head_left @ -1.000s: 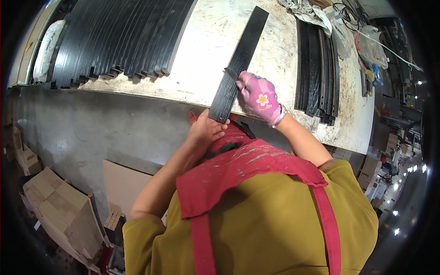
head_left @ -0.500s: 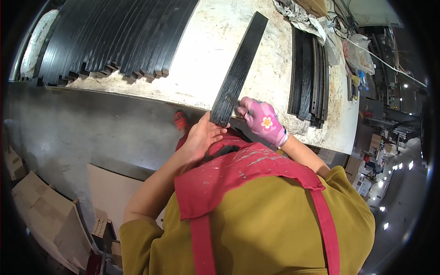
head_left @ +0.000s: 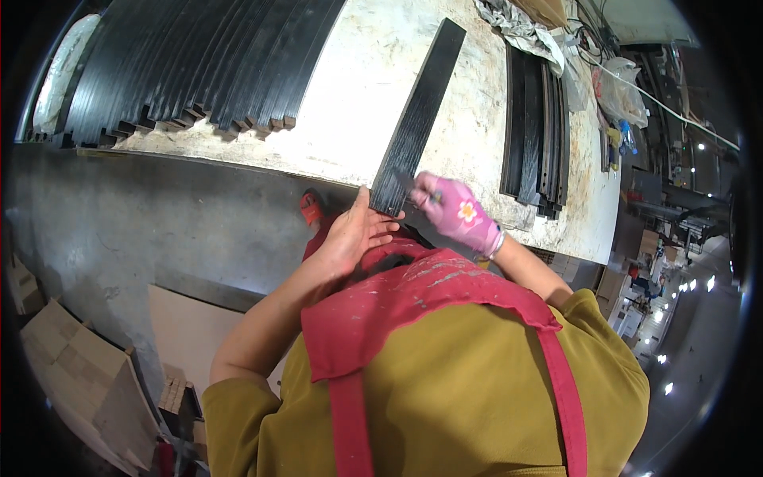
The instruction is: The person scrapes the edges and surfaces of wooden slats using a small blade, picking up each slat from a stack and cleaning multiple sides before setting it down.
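Observation:
A long black wooden board [head_left: 421,111] lies on the white worktop, its near end sticking out past the front edge. My bare left hand [head_left: 355,232] grips that near end, thumb along the left edge and fingers beneath. My right hand [head_left: 455,210], in a pink glove with a flower on it, is closed around a small dark flat-bladed tool [head_left: 404,182]. The blade lies at the board's upper face near my left hand. The glove hides most of the tool, so its exact kind cannot be made out.
Many black boards [head_left: 207,63] lie side by side at the worktop's [head_left: 350,95] far left. Several more black strips [head_left: 534,127] lie on the right. Crumpled wrapping [head_left: 520,28] and a plastic bag [head_left: 621,95] are at the back right. Cardboard boxes [head_left: 87,374] stand on the left floor.
The board's near end and my left hand have shifted very slightly right. My right hand has moved slightly, with the tool still at the board's near part.

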A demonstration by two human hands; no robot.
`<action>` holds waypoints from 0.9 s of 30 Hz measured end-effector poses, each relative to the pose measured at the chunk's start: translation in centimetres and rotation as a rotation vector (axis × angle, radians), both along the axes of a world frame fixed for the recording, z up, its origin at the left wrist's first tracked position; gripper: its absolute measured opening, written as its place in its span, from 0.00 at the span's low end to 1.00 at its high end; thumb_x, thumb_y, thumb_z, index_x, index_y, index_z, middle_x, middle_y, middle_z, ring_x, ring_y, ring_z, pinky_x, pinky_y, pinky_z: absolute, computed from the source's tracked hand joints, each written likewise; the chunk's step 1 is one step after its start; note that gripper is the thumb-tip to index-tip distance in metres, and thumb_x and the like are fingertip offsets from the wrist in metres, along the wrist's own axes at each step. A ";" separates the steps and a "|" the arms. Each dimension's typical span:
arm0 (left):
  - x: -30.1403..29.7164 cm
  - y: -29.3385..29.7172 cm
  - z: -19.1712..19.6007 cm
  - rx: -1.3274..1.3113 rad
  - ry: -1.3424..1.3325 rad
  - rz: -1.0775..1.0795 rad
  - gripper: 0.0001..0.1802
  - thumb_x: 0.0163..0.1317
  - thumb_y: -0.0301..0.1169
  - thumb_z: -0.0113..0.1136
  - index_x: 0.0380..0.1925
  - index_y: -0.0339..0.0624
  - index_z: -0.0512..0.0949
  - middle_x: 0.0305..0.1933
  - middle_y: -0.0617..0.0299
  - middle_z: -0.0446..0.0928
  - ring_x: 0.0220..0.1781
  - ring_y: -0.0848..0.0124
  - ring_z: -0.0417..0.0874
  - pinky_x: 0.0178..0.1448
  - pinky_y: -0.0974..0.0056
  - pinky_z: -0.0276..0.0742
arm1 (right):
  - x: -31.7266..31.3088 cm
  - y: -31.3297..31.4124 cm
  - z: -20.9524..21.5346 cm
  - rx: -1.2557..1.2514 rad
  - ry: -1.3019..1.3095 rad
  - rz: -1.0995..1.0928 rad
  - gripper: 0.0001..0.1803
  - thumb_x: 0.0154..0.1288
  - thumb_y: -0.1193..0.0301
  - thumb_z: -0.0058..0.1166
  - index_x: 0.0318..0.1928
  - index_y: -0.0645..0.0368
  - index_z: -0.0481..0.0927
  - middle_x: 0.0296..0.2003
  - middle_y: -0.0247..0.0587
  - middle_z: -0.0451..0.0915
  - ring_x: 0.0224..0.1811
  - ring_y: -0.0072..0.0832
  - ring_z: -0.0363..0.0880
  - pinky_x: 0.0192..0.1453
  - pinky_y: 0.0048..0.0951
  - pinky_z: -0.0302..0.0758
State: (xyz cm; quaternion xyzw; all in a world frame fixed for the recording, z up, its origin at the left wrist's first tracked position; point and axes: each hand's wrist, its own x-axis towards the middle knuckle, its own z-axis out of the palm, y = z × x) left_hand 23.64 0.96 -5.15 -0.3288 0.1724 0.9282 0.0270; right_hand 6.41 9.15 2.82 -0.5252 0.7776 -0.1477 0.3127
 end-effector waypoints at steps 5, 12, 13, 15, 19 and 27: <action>0.3 0.1 0.0 -0.051 -0.020 0.041 0.24 0.72 0.49 0.41 0.51 0.38 0.70 0.45 0.57 0.77 0.46 0.69 0.77 0.52 0.64 0.74 | -2.0 0.5 -0.5 -0.046 -0.083 -0.144 0.09 0.70 0.69 0.45 0.38 0.62 0.71 0.22 0.50 0.73 0.24 0.43 0.75 0.31 0.35 0.70; -0.2 0.1 -0.6 -0.080 -0.025 0.104 0.20 0.71 0.43 0.48 0.50 0.36 0.69 0.45 0.58 0.75 0.45 0.70 0.78 0.52 0.65 0.75 | -1.8 0.6 0.2 -0.047 0.086 -0.124 0.07 0.69 0.68 0.47 0.41 0.57 0.72 0.24 0.52 0.76 0.27 0.50 0.77 0.30 0.40 0.71; -0.2 0.2 -0.5 -0.093 -0.044 0.127 0.22 0.70 0.43 0.49 0.51 0.34 0.69 0.45 0.58 0.75 0.45 0.71 0.78 0.53 0.66 0.74 | -2.0 0.7 -0.1 -0.070 0.086 -0.098 0.07 0.68 0.68 0.47 0.41 0.56 0.73 0.23 0.51 0.77 0.27 0.50 0.77 0.30 0.41 0.71; -0.2 0.1 -0.4 -0.115 -0.046 0.108 0.22 0.70 0.43 0.49 0.50 0.33 0.70 0.45 0.58 0.75 0.45 0.71 0.78 0.52 0.66 0.74 | -2.3 1.3 -0.7 -0.097 0.085 -0.087 0.06 0.68 0.67 0.48 0.42 0.55 0.73 0.23 0.50 0.77 0.26 0.49 0.78 0.29 0.42 0.71; -0.5 -0.2 -0.1 -0.141 -0.063 0.100 0.17 0.72 0.39 0.45 0.48 0.36 0.71 0.42 0.57 0.78 0.41 0.71 0.81 0.48 0.68 0.78 | -2.5 1.6 -1.4 -0.136 0.174 0.009 0.07 0.68 0.65 0.47 0.38 0.54 0.72 0.16 0.46 0.74 0.21 0.45 0.77 0.24 0.41 0.71; -1.1 -0.1 1.6 -0.188 -0.156 0.115 0.17 0.72 0.40 0.46 0.45 0.36 0.73 0.38 0.58 0.79 0.40 0.71 0.81 0.48 0.68 0.78 | -3.9 0.9 -1.5 -0.159 0.026 -0.007 0.05 0.66 0.68 0.47 0.36 0.54 0.73 0.20 0.44 0.77 0.22 0.44 0.78 0.26 0.39 0.73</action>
